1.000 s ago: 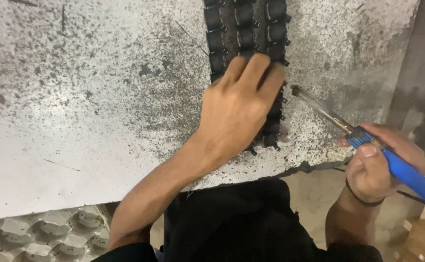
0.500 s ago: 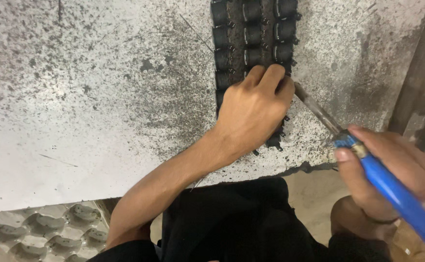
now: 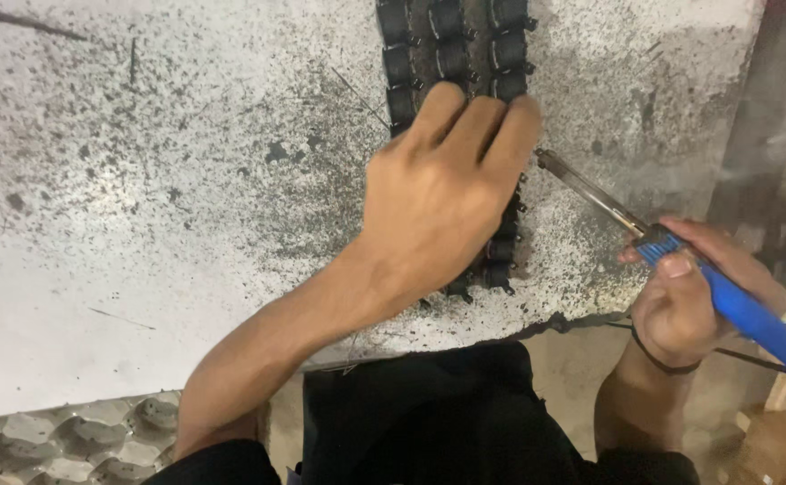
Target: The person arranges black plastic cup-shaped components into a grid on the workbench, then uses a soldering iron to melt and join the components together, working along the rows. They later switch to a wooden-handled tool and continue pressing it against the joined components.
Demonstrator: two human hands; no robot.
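right now the left hand (image 3: 442, 202) presses flat on the black strip (image 3: 451, 54) running toward the surface's far edge, while the right hand (image 3: 694, 292) grips a soldering iron (image 3: 680, 256) pointing in from the right.

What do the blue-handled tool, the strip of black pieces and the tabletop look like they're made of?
The tool in the right hand seems to have a smooth blue plastic handle and a shiny metal shaft with glints along it. The black pieces under the left hand look like dull plastic or rubber; hard to say which. The tabletop looks like pale painted board or metal, speckled with dark marks.
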